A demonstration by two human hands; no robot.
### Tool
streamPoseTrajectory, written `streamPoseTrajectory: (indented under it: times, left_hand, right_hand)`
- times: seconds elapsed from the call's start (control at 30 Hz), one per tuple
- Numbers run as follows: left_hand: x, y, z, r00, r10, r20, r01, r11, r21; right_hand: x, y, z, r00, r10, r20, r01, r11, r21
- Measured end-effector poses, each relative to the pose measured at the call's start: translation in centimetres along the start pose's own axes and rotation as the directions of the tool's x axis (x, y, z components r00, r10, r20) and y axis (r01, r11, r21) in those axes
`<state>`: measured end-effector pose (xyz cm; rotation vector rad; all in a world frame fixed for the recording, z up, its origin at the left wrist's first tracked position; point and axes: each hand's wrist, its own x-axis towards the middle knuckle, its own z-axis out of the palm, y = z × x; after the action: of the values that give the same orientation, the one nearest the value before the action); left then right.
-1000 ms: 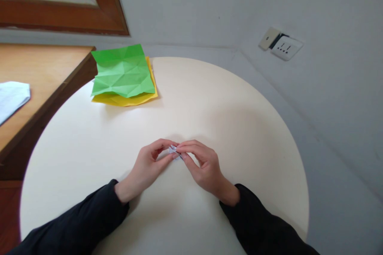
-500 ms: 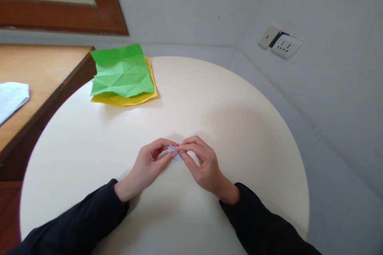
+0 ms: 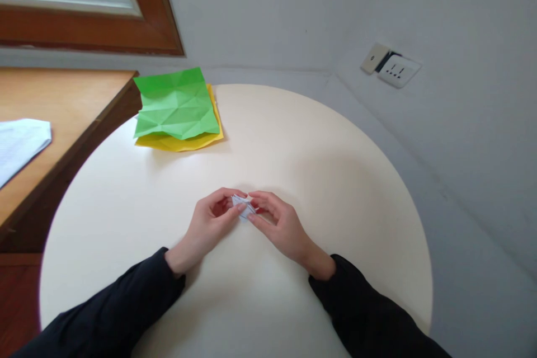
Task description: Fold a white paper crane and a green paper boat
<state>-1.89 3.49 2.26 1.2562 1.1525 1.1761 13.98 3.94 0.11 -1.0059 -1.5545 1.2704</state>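
Observation:
A small folded piece of pale paper [image 3: 243, 203] is pinched between the fingertips of both hands, just above the round cream table [image 3: 335, 179]. My left hand [image 3: 208, 226] grips its left side with thumb and forefinger. My right hand [image 3: 280, 225] grips its right side. Most of the paper is hidden by my fingers. Both arms wear dark sleeves and rest on the table's near part.
A creased green paper sheet [image 3: 176, 103] lies on a yellow sheet [image 3: 184, 142] at the table's far left. A wooden desk [image 3: 54, 100] with a white paper [image 3: 20, 142] stands to the left. A wall socket [image 3: 392, 67] sits on the right wall.
Both hands with the small paper have shifted slightly away from me, and the fingers have opened a little around it. The camera view tilted slightly.

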Motion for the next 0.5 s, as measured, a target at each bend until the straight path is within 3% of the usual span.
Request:
streamPoseTrajectory:
  times: [0.37,0.5]
  left_hand:
    - [0.45,-0.42,0.02,1.000,-0.003,-0.008,0.004,1.000,0.021]
    - [0.39,-0.40,0.09,0.999,0.040,-0.036,-0.039,0.999,0.035]
  right_hand:
    - [0.55,0.33,-0.17,0.995,0.007,-0.099,-0.003,0.999,0.043]
    - [0.73,0.32,-0.10,0.988,-0.053,-0.143,0.048,0.998,-0.039]
